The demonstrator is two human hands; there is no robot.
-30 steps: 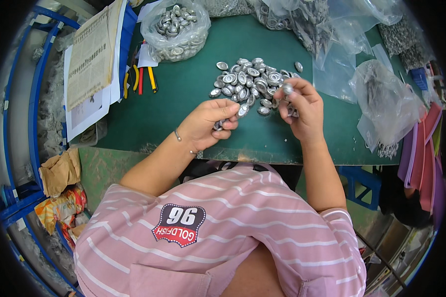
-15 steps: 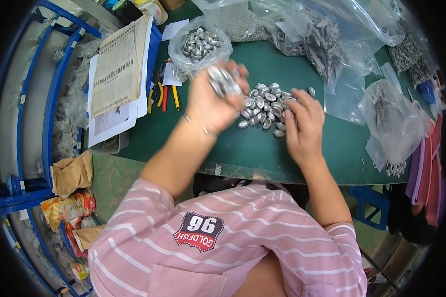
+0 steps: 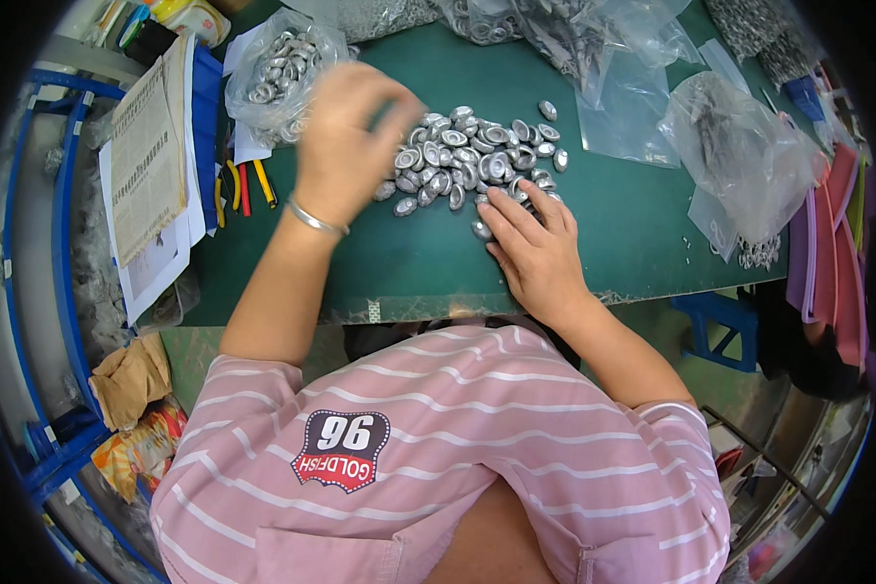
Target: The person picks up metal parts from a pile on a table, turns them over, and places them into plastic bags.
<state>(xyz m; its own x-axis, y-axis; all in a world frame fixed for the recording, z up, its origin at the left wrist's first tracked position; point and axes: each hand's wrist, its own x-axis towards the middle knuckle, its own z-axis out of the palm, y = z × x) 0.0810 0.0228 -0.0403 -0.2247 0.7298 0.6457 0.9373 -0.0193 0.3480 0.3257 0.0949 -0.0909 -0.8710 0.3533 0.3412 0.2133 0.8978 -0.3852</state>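
A heap of shiny silver oval metal pieces (image 3: 469, 161) lies on the green tabletop (image 3: 428, 268), many with a hollow face up. My right hand (image 3: 537, 248) rests on the heap's near right side, fingers stretched out and touching pieces. Between the heap and an open clear plastic bag (image 3: 241, 90), my left hand (image 3: 348, 146) is raised and smeared by motion. Its thumb stands apart from the fingers, and no piece shows in it; the fingertips are partly hidden. More of the same oval metal pieces (image 3: 290, 63) fill that bag.
Yellow-handled pliers (image 3: 229, 187), a red pen (image 3: 244, 190) and a yellow pen-like tool (image 3: 265, 185) lie at the left, beside papers (image 3: 151, 161). Clear bags (image 3: 740, 136) cover the right and far sides. A blue shelf rack (image 3: 54, 214) stands left of the table.
My left hand has let go of its handful of metal pieces and moved left toward the bag. The heap is larger. My right hand has shifted to its near right edge. The view has shifted.
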